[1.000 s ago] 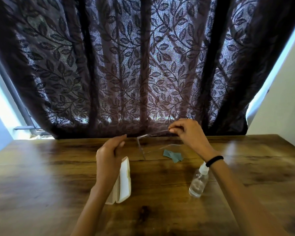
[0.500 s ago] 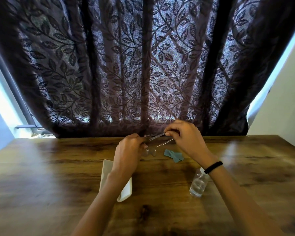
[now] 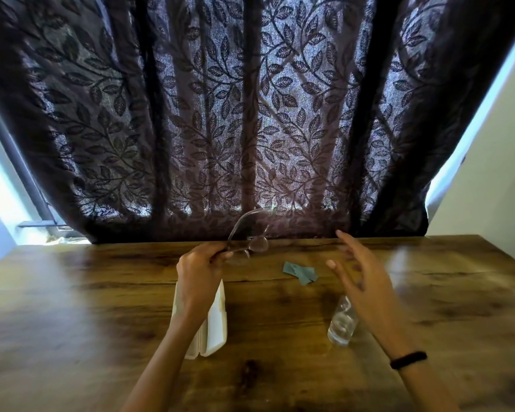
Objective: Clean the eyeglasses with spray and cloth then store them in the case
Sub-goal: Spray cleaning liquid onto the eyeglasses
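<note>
Left hand point(image 3: 201, 267): pinches eyeglasses point(image 3: 250, 233), lenses faint. Right hand point(image 3: 361, 281): blurred, fingers spread, empty, hiding spray bottle point(image 3: 341, 327) top. Case point(image 3: 214, 322): partly covered by forearm.

We can read no text, label, brand or number anywhere: the clear plastic spray bottle point(image 3: 342, 325) and the white hard-shell eyeglass case point(image 3: 214, 325) show no legible markings.

Left hand point(image 3: 201, 270) pinches the eyeglasses point(image 3: 250, 236) above the white case point(image 3: 216, 325); right hand point(image 3: 366, 281) spread, empty, over the spray bottle point(image 3: 341, 328).
</note>
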The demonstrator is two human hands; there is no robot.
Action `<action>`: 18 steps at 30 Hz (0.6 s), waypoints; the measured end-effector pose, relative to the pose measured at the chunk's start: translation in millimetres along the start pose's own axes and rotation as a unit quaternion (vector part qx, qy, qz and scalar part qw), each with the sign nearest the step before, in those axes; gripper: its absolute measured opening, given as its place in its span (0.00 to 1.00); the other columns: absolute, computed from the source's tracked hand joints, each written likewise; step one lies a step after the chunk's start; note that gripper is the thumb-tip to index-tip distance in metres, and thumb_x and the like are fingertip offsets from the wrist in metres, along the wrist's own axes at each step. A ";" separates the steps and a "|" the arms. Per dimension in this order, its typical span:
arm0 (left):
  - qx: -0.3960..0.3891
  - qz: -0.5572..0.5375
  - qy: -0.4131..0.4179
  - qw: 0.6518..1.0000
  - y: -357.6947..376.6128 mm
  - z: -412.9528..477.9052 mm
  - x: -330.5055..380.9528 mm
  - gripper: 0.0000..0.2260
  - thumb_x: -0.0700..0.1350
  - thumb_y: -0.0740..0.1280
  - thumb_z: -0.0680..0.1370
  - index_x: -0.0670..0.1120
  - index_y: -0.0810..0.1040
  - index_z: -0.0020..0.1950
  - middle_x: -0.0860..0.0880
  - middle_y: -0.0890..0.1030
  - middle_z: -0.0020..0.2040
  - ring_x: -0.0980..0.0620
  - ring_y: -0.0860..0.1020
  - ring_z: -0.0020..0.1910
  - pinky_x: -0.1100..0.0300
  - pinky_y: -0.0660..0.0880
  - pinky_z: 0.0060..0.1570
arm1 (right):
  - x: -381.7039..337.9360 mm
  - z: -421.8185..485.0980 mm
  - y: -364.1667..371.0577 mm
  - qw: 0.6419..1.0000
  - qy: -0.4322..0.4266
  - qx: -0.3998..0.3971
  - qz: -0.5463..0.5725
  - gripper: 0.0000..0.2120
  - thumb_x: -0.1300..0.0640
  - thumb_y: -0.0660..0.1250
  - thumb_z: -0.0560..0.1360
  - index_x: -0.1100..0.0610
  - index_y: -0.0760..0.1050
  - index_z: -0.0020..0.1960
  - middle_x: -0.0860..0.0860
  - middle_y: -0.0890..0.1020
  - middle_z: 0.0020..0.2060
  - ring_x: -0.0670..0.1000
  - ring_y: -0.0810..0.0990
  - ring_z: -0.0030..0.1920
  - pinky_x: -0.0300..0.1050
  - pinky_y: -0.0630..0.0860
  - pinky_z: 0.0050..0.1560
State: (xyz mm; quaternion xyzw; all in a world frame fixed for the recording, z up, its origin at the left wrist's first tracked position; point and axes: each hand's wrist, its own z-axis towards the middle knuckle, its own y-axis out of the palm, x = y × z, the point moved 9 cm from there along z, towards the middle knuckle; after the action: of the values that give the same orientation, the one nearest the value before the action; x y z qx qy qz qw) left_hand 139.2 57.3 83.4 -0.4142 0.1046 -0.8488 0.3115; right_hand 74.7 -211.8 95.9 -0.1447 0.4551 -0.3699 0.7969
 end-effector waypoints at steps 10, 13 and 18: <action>0.018 -0.072 -0.055 0.996 4.8 -7.3 -15.7 0.06 0.40 0.73 0.70 0.48 0.83 0.45 0.55 0.83 0.37 0.58 0.80 0.33 0.61 0.77 0.33 | 33.2 -56.6 31.6 0.998 -0.010 0.062 0.008 0.35 0.50 0.63 0.73 0.36 0.46 0.71 0.56 0.67 0.67 0.48 0.71 0.60 0.55 0.78 0.55; 0.016 -0.087 -0.064 0.994 9.3 -9.2 -14.8 0.06 0.39 0.72 0.70 0.45 0.83 0.46 0.49 0.84 0.40 0.57 0.80 0.36 0.63 0.77 0.36 | 34.2 -46.2 46.6 1.000 -0.002 0.025 -0.012 0.36 0.55 0.63 0.74 0.39 0.45 0.72 0.57 0.72 0.62 0.48 0.75 0.52 0.38 0.75 0.48; 0.008 -0.100 -0.078 0.992 14.6 -14.8 -3.4 0.06 0.38 0.72 0.70 0.42 0.84 0.46 0.49 0.84 0.42 0.56 0.81 0.42 0.69 0.76 0.42 | 5.3 -19.6 81.4 0.996 -0.029 -0.085 0.003 0.28 0.55 0.60 0.77 0.42 0.48 0.70 0.54 0.75 0.60 0.42 0.75 0.40 0.33 0.74 0.38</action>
State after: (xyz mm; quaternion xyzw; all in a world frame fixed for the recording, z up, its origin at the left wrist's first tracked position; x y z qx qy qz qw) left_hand 135.9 46.7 65.5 -0.4846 0.0312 -0.8417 0.2359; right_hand 97.3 -157.8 35.7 -0.2213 0.4624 -0.3231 0.7955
